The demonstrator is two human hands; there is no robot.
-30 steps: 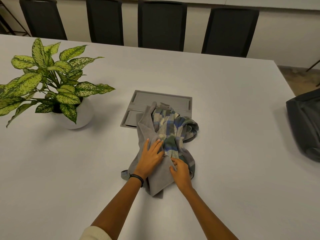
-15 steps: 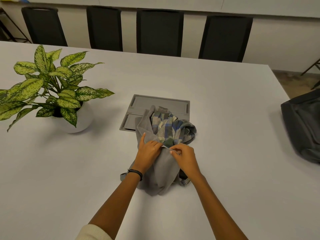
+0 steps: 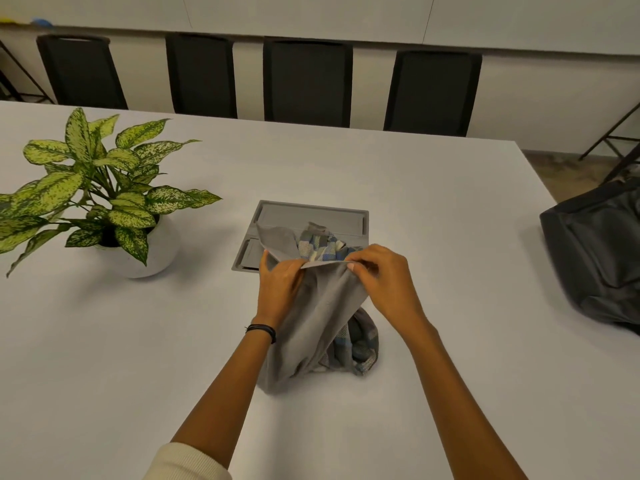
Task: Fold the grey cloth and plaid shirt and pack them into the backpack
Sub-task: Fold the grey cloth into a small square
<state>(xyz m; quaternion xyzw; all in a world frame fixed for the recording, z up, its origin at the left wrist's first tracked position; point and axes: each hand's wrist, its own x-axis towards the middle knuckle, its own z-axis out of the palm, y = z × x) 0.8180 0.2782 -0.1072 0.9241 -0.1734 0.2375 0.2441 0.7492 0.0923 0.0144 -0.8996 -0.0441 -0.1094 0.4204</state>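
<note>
Both ends of the top edge of the grey cloth [image 3: 318, 320] are pinched, by the left hand [image 3: 278, 289] and the right hand [image 3: 384, 282], just in front of the recessed hatch [image 3: 311, 214]. The plaid shirt [image 3: 360, 344] is bunched under it, overlapping the hatch. The backpack [image 3: 595, 258] is laid well right of the hatch.

The grey cloth [image 3: 318, 317] looks like soft, matt woven fabric with a fine, slightly fuzzy nap; the plaid shirt [image 3: 320, 245] is thin, matt woven cloth. The table [image 3: 433, 209] top is smooth, matt white. The backpack [image 3: 595, 258] is dark fabric with a faint sheen, the plant pot [image 3: 156, 251] smooth matt white
</note>
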